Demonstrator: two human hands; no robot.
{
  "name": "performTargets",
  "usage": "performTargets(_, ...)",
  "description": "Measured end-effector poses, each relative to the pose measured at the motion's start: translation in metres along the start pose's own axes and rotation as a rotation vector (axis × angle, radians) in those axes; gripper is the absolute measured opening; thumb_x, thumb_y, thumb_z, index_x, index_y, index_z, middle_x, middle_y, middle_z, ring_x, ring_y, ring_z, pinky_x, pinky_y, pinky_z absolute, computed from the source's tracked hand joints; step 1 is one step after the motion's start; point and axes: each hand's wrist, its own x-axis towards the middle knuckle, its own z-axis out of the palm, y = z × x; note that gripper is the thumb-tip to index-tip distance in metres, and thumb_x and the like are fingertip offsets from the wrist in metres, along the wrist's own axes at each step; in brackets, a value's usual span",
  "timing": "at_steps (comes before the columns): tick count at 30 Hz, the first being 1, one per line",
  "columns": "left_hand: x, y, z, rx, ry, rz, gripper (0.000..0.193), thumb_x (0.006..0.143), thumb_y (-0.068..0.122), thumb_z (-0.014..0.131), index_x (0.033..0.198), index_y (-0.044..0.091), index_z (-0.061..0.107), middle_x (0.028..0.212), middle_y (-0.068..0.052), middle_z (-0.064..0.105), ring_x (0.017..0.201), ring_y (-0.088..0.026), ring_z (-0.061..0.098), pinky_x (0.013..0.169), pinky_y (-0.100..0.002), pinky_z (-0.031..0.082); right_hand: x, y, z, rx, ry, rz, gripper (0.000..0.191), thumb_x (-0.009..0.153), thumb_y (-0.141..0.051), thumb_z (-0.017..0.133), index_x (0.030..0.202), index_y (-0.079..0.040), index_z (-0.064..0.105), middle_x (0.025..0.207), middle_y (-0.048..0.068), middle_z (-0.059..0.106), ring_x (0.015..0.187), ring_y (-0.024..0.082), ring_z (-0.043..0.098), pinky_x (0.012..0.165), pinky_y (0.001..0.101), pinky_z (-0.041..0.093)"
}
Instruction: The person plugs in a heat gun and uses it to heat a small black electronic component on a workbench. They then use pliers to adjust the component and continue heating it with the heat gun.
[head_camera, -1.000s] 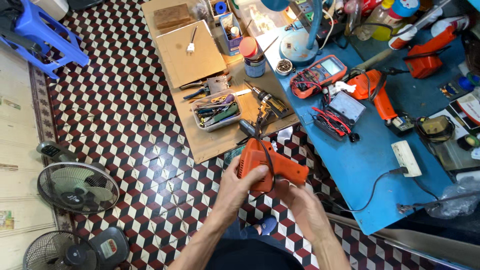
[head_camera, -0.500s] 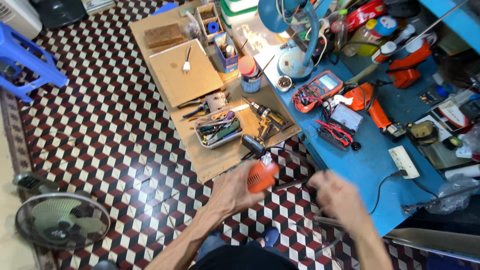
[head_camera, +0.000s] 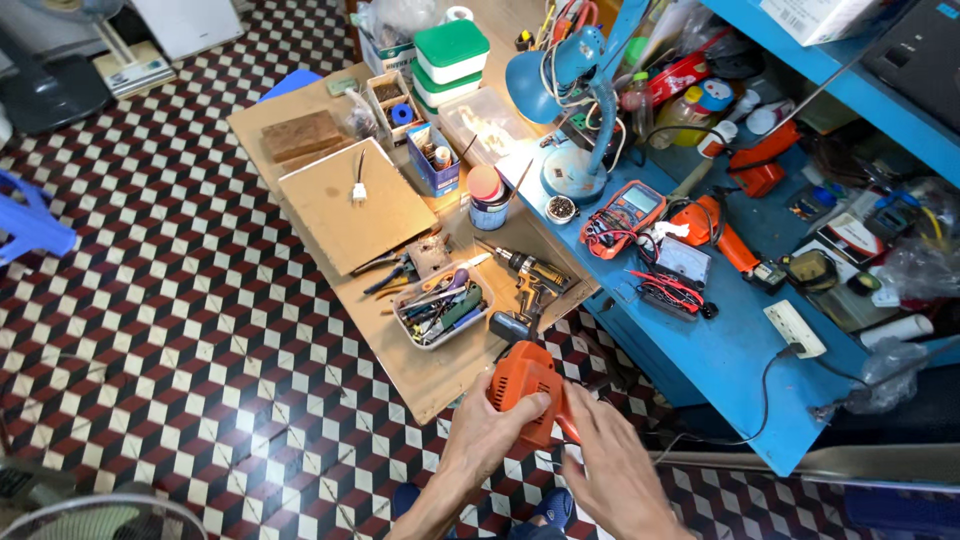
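Grip: the left hand (head_camera: 490, 435) is wrapped tight around the orange drill (head_camera: 528, 392), fingers over its top.
Other hand: the right hand (head_camera: 610, 465) lies against the drill's lower side with its fingers mostly straight. It looks like it steadies the drill, but I cannot tell if it really grips it.
Why held so: two hands likely keep the drill from wobbling.
Drill looks: bright orange and chunky, with a black nose (head_camera: 508, 327) pointing away from the person.
Where the drill is: up in the air over the checkered floor (head_camera: 150, 330), just in front of the low wooden board (head_camera: 420, 365).
Next to the drill's nose: a clear tray of small tools (head_camera: 440, 305) and a dark cordless drill (head_camera: 528, 272), both lying on the board.
Farther from the drill: a blue desk lamp (head_camera: 565, 95) on the blue workbench (head_camera: 740, 350), shining down on it.
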Motion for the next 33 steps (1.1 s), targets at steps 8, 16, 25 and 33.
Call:
performTargets(8,-0.009,0.011,-0.034,-0.120,-0.115,0.028,0.068,0.082,0.045,0.075,0.128,-0.001,0.053,0.113,-0.012,0.070,0.101,-0.014,0.067,0.088,-0.026,0.054,0.061,-0.035,0.046,0.177,0.224,0.274,0.052,0.084,-0.009,0.065,0.136,-0.010,0.055,0.120,0.011,0.068,0.105,0.023,0.072,0.087,0.0336,0.059)
performTargets(16,0.091,0.008,-0.078,0.127,-0.202,0.149,0.061,0.088,0.042,0.069,0.137,0.008,0.054,0.110,-0.008,0.072,0.091,-0.016,0.070,0.078,-0.032,0.058,0.126,0.017,0.069,0.655,0.579,0.393,0.024,0.091,-0.009,0.067,0.113,-0.003,0.061,0.089,0.008,0.065,0.075,0.017,0.065,0.064,0.0310,0.053)
performTargets(25,0.229,0.019,-0.121,0.492,-0.119,0.211,0.056,0.088,0.036,0.071,0.134,0.005,0.058,0.115,-0.013,0.071,0.094,-0.022,0.074,0.082,-0.036,0.058,0.183,0.054,0.083,0.691,0.689,0.612,0.019,0.090,-0.007,0.073,0.105,0.000,0.064,0.073,0.008,0.064,0.061,0.016,0.063,0.054,0.0306,0.051)
performTargets(33,0.361,0.075,-0.066,0.790,-0.233,0.502,0.054,0.088,0.032,0.074,0.135,0.010,0.058,0.119,-0.015,0.070,0.102,-0.031,0.071,0.083,-0.042,0.056,0.200,0.060,0.116,0.852,0.819,0.829,0.021,0.090,-0.008,0.073,0.108,0.000,0.064,0.076,0.008,0.065,0.063,0.016,0.063,0.055,0.0304,0.052)
